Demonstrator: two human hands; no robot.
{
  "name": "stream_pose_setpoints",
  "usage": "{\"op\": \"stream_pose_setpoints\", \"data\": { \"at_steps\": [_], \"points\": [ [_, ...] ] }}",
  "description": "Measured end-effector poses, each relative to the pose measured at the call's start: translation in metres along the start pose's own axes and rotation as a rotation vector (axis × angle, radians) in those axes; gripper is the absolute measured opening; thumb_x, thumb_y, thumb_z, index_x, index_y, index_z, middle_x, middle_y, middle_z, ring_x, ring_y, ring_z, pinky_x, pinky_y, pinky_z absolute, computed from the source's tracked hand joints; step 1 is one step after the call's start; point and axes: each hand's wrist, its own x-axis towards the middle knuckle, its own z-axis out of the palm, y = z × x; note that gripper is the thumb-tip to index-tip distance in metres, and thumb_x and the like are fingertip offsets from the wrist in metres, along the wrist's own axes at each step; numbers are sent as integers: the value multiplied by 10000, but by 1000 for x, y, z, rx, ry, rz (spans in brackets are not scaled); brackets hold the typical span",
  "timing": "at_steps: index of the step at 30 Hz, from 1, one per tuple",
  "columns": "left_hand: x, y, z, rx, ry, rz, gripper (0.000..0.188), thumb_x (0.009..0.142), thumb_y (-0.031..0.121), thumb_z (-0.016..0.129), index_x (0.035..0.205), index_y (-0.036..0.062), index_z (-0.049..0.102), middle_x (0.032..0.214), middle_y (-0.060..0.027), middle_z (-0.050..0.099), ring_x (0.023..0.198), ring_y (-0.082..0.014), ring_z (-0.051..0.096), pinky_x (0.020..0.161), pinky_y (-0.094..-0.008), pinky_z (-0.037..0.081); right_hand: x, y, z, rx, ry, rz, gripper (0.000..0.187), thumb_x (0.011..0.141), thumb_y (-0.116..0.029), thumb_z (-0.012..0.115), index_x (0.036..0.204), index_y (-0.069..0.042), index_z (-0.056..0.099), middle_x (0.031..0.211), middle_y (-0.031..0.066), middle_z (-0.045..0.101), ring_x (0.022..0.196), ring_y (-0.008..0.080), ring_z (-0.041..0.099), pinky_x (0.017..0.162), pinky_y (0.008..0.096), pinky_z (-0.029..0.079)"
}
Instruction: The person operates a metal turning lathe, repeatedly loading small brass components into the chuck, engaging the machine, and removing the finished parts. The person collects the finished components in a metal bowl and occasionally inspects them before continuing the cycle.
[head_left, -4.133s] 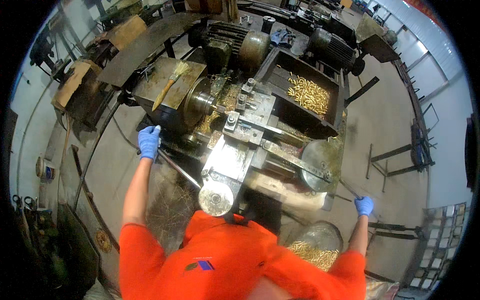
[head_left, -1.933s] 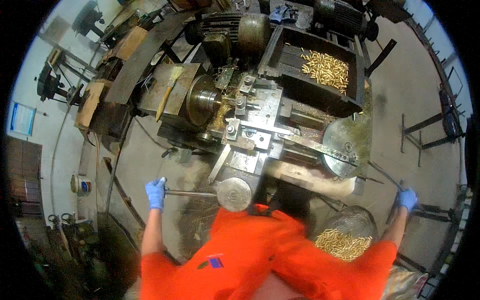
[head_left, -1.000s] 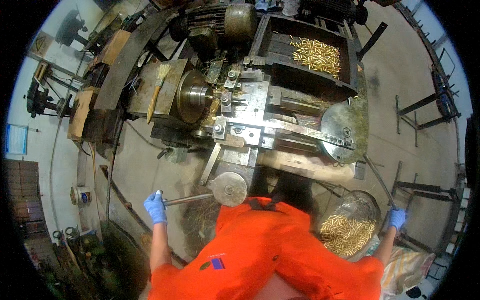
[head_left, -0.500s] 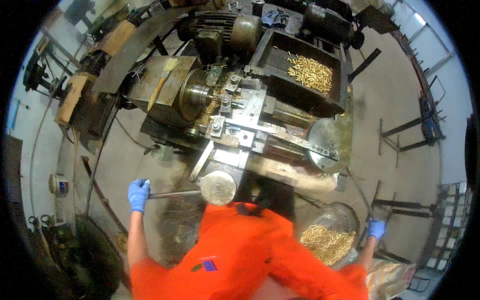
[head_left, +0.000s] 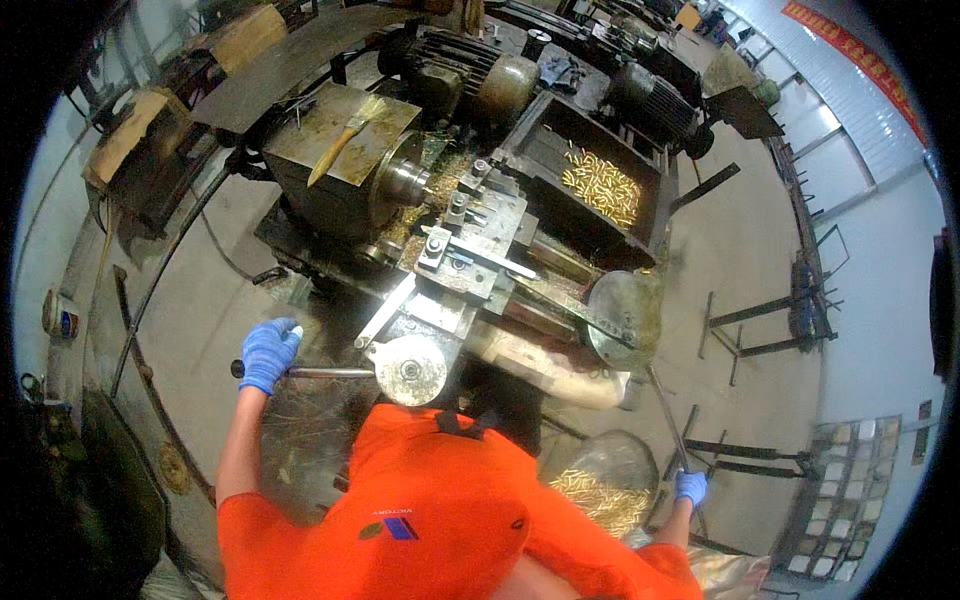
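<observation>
A person in an orange shirt (head_left: pixel 430 500), at six o'clock, faces an oily metal machine (head_left: pixel 475 235) that fills the middle of the view. Both hands wear blue gloves.

The left hand (head_left: pixel 270 357), between eight and nine o'clock, is wrapped around a metal handle (head_left: pixel 330 373), fingers curled over it. The handle's dark end sticks out past the glove toward nine o'clock; its other end meets a round metal disc (head_left: pixel 411 370) at the machine's near corner, around half past seven.

The right hand (head_left: pixel 691 487), a little past four o'clock, is closed around a thin rod (head_left: pixel 664 408), which runs up toward eleven o'clock, near a larger grey disc (head_left: pixel 625 312). Single fingers are too small to make out there.

At about eleven o'clock a wooden-handled brush (head_left: pixel 340 148) lies on top of a metal box (head_left: pixel 305 125). At one o'clock a dark tray (head_left: pixel 572 225) holds a heap of small brass-coloured pieces (head_left: pixel 602 188). At five o'clock, beside the shirt, a round bowl (head_left: pixel 622 452) holds more of them.
</observation>
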Motion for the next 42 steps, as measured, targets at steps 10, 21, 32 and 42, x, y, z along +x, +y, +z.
{"op": "stream_pose_setpoints", "data": {
  "at_steps": [10, 21, 32, 42],
  "points": [
    [1, 3, -3, -23, 1, 30, 269, 797, 297, 606, 909, 62, 676, 875, -165, 648, 819, -320, 618, 754, -387, 486, 3, 12, 11, -6, -14, 8, 521, 665, -465, 701, 882, 4, 640, 959, 226, 635, 914, 348, 616, 793, 416, 489],
    [2, -2, 1, -43, 58, 110, 254, 795, 309, 601, 876, 79, 669, 829, -159, 644, 782, -327, 611, 723, -413, 480, -10, 14, 10, -16, -63, 2, 512, 681, -423, 646, 923, 28, 630, 982, 238, 626, 930, 347, 614, 821, 400, 485],
    [2, 0, -2, -50, 47, 110, 238, 810, 300, 592, 853, 78, 666, 822, -156, 645, 774, -332, 609, 709, -417, 477, -24, 13, 13, -2, -70, 33, 534, 668, -431, 645, 927, 35, 634, 997, 243, 619, 957, 349, 601, 832, 401, 478],
    [0, 1, -4, -80, 71, 113, 230, 817, 297, 588, 859, 83, 661, 808, -157, 642, 768, -330, 607, 705, -424, 471, -20, 26, 37, 22, -85, 35, 510, 668, -420, 662, 894, 37, 635, 956, 244, 629, 921, 350, 613, 800, 403, 489]
  ]
}}
